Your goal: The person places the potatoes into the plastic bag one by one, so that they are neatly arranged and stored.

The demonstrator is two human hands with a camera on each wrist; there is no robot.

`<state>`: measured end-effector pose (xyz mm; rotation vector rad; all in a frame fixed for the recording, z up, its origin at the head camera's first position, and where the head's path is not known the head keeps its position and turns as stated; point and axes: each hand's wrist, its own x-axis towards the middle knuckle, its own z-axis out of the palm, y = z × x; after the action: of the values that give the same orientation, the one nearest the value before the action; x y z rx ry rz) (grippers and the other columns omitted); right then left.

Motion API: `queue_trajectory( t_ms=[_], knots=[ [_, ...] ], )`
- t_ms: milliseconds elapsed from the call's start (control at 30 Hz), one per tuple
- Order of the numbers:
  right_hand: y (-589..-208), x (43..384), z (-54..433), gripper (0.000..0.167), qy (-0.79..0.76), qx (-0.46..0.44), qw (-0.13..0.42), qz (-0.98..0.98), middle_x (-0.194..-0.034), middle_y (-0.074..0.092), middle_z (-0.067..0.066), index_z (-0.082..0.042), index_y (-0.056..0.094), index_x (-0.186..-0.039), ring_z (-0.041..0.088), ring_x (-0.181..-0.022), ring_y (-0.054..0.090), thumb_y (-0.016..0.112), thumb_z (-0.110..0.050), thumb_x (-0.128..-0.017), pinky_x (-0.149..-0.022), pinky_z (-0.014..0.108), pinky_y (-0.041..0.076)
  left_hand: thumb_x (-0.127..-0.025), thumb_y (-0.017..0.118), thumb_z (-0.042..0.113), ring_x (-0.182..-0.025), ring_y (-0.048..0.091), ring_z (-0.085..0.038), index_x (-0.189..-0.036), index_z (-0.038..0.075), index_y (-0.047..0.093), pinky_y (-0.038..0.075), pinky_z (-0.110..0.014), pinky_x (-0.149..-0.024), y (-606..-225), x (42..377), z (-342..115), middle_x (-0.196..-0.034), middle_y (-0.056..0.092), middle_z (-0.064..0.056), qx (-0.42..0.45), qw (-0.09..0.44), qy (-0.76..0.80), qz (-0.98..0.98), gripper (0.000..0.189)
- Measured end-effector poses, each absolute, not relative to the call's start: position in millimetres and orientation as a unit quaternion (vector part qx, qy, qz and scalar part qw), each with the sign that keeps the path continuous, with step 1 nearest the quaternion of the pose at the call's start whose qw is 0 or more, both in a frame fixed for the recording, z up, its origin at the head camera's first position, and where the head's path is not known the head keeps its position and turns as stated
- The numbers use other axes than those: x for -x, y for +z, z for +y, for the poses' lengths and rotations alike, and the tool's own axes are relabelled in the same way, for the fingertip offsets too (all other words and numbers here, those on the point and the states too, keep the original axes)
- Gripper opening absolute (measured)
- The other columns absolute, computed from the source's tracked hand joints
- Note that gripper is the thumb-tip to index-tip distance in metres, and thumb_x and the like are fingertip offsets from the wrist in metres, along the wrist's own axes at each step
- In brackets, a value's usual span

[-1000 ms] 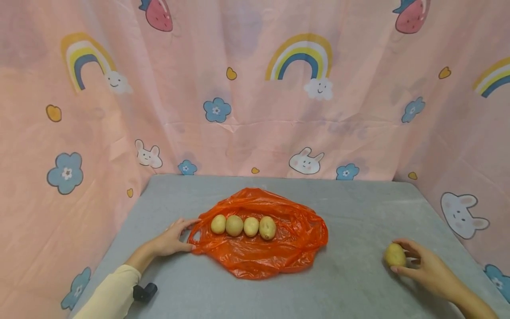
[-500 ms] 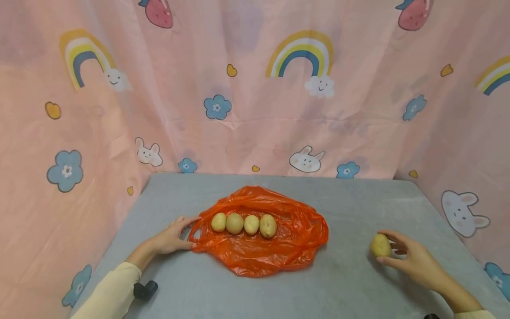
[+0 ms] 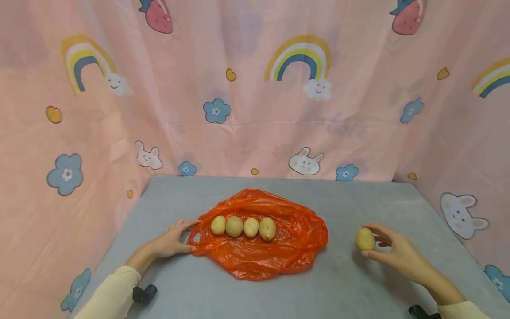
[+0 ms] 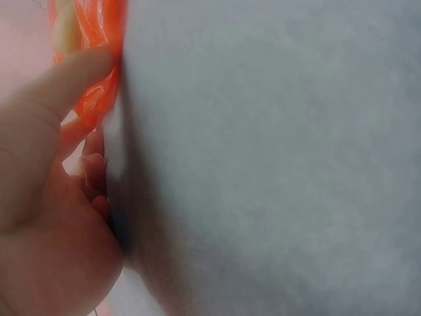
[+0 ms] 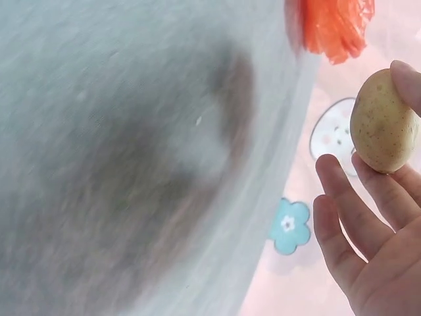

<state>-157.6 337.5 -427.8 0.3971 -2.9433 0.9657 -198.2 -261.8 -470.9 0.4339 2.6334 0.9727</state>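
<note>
My right hand point(image 3: 402, 257) pinches a small yellow potato point(image 3: 365, 239) between thumb and fingers, held above the table to the right of the bag. In the right wrist view the same potato point(image 5: 383, 122) has speckled skin, and the lower fingers extend below it, off its surface. A red-orange plastic bag point(image 3: 275, 261) lies spread on the table with several potatoes in a row on it, the rightmost potato point(image 3: 267, 228) near its middle. My left hand point(image 3: 169, 241) touches the bag's left end at the handle, thumb and forefinger spread apart. The thumb point(image 4: 72, 76) rests against the plastic.
The grey table point(image 3: 350, 204) reaches back to a pink patterned curtain point(image 3: 255, 133), which also hangs along both sides. Black devices are strapped near both wrists, one of them the left wrist camera point(image 3: 144, 294).
The right hand has carried its potato leftward and slightly away from me, closer to the bag. The left hand, the bag and the row of potatoes have stayed in place.
</note>
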Motion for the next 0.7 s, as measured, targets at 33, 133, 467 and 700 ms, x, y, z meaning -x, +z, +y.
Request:
queue_trajectory(
  t_ms=[33, 133, 467, 700],
  knots=[
    [-427.1, 158.8, 335.2, 0.068, 0.309, -0.128, 0.010, -0.942, -0.130, 0.064, 0.028, 0.001, 0.056, -0.137, 0.032, -0.102, 0.070, 0.085, -0.026, -0.082, -0.077, 0.027, 0.055, -0.084, 0.079, 0.023, -0.120, 0.045, -0.031, -0.151, 0.011, 0.045, 0.040, -0.054, -0.100, -471.2, 197.9, -262.3, -0.127, 0.050, -0.013, -0.150, 0.150, 0.340, 0.916, 0.077],
    [-424.4, 161.1, 328.9, 0.067, 0.314, -0.131, 0.017, -0.940, -0.130, 0.065, 0.026, 0.000, 0.057, -0.136, 0.015, -0.099, 0.068, 0.085, -0.027, -0.082, -0.078, 0.027, 0.056, -0.084, 0.079, 0.023, -0.120, 0.045, -0.031, -0.151, 0.010, 0.045, 0.040, -0.053, -0.100, -471.5, 197.4, -263.1, -0.127, 0.050, -0.013, -0.151, 0.147, 0.342, 0.916, 0.077],
    [-417.8, 167.2, 310.3, 0.063, 0.350, -0.149, 0.018, -0.925, -0.135, 0.062, 0.024, -0.001, 0.057, -0.136, -0.015, -0.100, 0.052, 0.083, -0.025, -0.084, -0.082, 0.022, 0.055, -0.085, 0.079, 0.022, -0.123, 0.044, -0.034, -0.152, 0.011, 0.044, 0.038, -0.062, -0.103, -469.5, 198.2, -262.1, -0.130, 0.049, -0.016, -0.148, 0.155, 0.353, 0.911, 0.077],
    [-416.1, 169.1, 296.1, 0.061, 0.363, -0.163, 0.021, -0.917, -0.133, 0.063, 0.022, -0.002, 0.058, -0.135, 0.003, -0.103, 0.062, 0.084, -0.022, -0.083, -0.082, 0.022, 0.055, -0.085, 0.079, 0.024, -0.122, 0.044, -0.033, -0.152, 0.012, 0.044, 0.039, -0.062, -0.103, -469.4, 198.7, -261.5, -0.130, 0.049, -0.015, -0.146, 0.156, 0.344, 0.914, 0.077]
  ],
)
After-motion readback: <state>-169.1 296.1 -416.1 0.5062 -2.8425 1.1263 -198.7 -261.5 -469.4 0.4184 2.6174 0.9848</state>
